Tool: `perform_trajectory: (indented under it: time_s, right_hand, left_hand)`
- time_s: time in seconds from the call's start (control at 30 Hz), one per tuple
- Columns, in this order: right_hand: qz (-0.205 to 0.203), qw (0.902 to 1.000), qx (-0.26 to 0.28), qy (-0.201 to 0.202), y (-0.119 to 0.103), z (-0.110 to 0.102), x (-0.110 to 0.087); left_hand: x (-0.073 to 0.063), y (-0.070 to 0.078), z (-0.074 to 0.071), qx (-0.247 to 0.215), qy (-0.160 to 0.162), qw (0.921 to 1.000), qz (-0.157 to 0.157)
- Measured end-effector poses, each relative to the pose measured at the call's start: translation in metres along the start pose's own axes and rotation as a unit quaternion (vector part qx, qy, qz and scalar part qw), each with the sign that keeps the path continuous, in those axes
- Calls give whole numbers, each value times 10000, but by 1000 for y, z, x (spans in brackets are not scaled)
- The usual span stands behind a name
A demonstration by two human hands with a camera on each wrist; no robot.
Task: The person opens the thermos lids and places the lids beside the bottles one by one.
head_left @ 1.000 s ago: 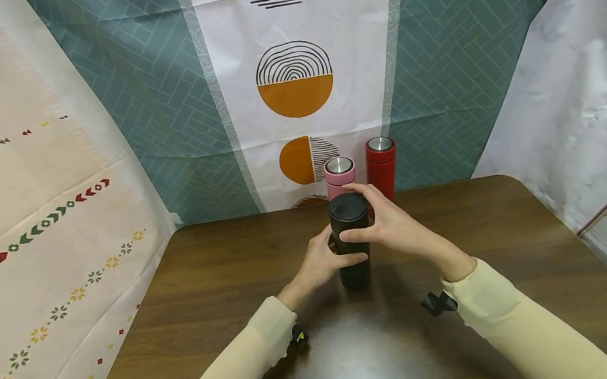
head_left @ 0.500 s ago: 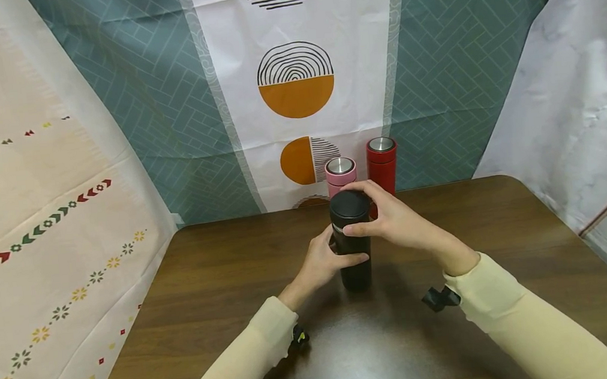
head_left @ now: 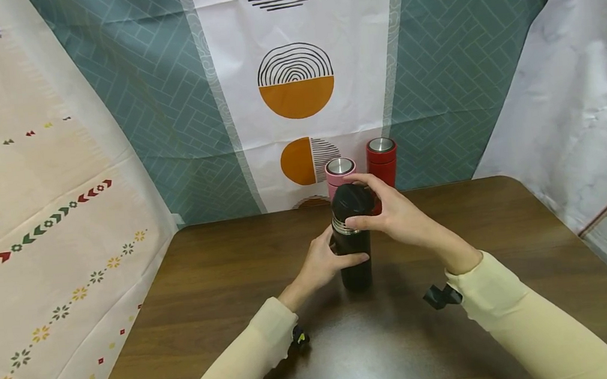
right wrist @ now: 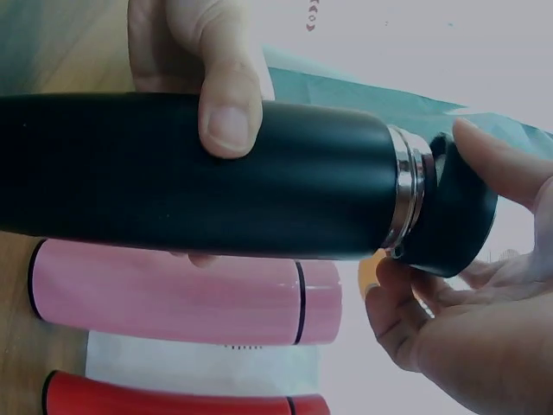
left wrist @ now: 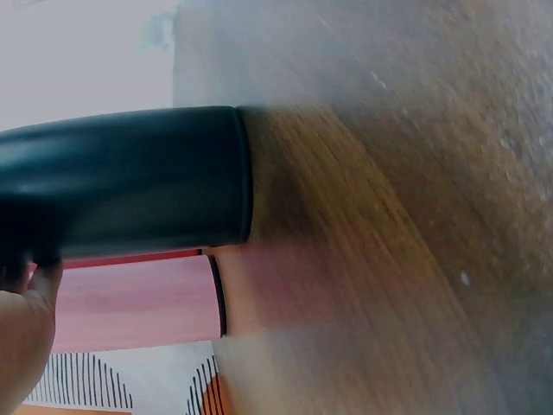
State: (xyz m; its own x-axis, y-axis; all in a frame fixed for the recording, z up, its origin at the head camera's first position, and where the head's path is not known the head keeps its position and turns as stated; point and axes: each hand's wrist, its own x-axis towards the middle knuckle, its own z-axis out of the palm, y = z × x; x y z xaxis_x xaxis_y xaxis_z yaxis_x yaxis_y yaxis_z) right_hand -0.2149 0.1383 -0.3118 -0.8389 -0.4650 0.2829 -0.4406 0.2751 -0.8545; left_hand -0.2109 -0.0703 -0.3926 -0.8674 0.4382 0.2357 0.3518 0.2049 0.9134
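A black thermos flask (head_left: 356, 269) stands upright on the wooden table in the head view. My left hand (head_left: 324, 258) grips its body from the left, the thumb lying across the front. My right hand (head_left: 392, 212) holds the black lid (head_left: 351, 201) between thumb and fingers at the top. The lid (right wrist: 458, 212) is tilted against the flask's mouth, and a silver threaded neck (right wrist: 408, 190) shows beneath it in the right wrist view. In the left wrist view the flask's lower part (left wrist: 130, 181) appears, with part of my left hand (left wrist: 22, 337) beside it.
Close behind the black flask stands a pink thermos flask (head_left: 340, 167), partly hidden. A red thermos flask (head_left: 382, 164) is behind to the right, its lower part covered by my right hand. A patterned cloth (head_left: 300, 93) hangs along the back edge of the wooden table (head_left: 224, 268).
My right hand has raised the lid off the black flask's top and tipped it, exposing the silver neck. My left hand has kept its grip on the body.
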Motion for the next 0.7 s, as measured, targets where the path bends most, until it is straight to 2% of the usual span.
perform_trajectory:
  time_s: [0.07, 0.23, 0.33, 0.5, 0.7]
  right_hand:
    - [-83, 9999, -110, 53, 0, -2, -1]
    - [-222, 9996, -141, 110, -1, -8, -1]
    - [-155, 9997, -106, 155, -2, -12, -3]
    - [-73, 9995, -145, 254, -4, -16, -5]
    - [-244, 9991, -289, 183, -4, -22, -7]
  left_hand:
    - [0, 0, 0, -67, -72, 9999, -57]
    - [7, -21, 2, -472, -380, 9981, -100]
    - [11, -33, 3, -646, -602, 9961, -67]
    - [12, -34, -1, -775, -910, 9928, -5]
    - [9, -35, -6, -706, -976, 9924, -253]
